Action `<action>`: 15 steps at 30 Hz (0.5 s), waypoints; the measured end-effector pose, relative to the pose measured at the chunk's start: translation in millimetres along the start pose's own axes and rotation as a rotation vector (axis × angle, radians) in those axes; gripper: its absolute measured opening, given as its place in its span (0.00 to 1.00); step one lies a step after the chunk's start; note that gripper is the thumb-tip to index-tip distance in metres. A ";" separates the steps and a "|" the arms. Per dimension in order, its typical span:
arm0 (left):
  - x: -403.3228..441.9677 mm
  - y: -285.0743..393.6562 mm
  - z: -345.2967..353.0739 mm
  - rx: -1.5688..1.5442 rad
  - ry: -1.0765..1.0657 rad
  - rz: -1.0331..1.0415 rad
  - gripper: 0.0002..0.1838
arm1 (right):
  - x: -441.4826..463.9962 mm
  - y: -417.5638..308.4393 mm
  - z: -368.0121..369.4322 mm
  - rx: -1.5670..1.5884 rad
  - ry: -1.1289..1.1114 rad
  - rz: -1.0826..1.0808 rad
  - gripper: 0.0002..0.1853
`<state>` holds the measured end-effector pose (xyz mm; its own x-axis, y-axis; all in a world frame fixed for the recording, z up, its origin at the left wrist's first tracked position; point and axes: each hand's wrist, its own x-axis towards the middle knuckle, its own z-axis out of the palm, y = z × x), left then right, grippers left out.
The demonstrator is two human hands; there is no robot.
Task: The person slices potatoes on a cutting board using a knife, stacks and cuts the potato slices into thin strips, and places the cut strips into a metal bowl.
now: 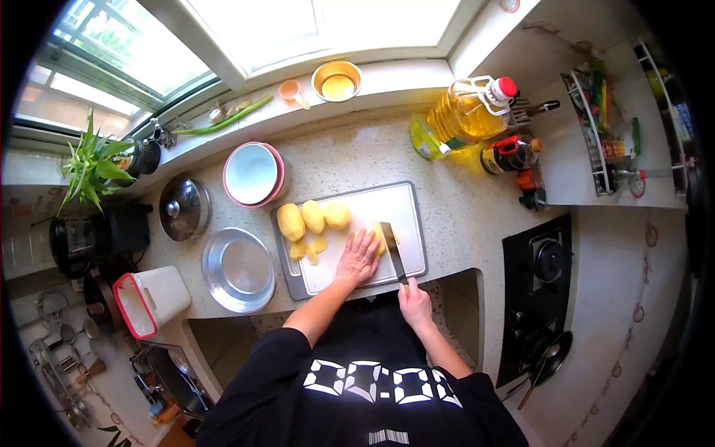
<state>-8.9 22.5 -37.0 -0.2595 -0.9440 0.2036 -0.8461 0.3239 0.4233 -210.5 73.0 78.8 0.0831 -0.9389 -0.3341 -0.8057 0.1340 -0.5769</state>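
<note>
My right hand is wrapped round the handle of a kitchen knife. Its blade stands over the right half of a white cutting board with a grey rim. Just left of the blade, my left hand presses on a peeled potato, which the fingers partly hide. Along the board's upper left lie whole peeled potatoes: one at the edge, another in the middle and a third nearest my fingers. Smaller potato pieces sit below them.
Left of the board are a metal basin, stacked bowls, a pan lid and a white bin with a red rim. An oil jug and a dark sauce bottle stand back right. A gas stove is at right.
</note>
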 end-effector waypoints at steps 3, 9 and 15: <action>-0.5 -1.3 -1.4 -0.010 -0.003 -0.004 0.35 | -3.4 -2.3 1.6 0.016 -0.011 -0.001 0.12; 0.6 -0.4 -1.8 -0.005 0.002 -0.006 0.36 | -4.7 -0.5 3.7 -0.006 -0.022 -0.002 0.12; 0.6 0.2 -1.1 -0.007 0.002 -0.012 0.35 | -1.1 4.9 11.4 -0.039 -0.028 -0.009 0.13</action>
<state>-8.7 22.1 -35.8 -0.2480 -0.9479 0.2001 -0.8458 0.3126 0.4324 -207.9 78.3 67.9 0.1063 -0.9307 -0.3499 -0.8272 0.1125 -0.5506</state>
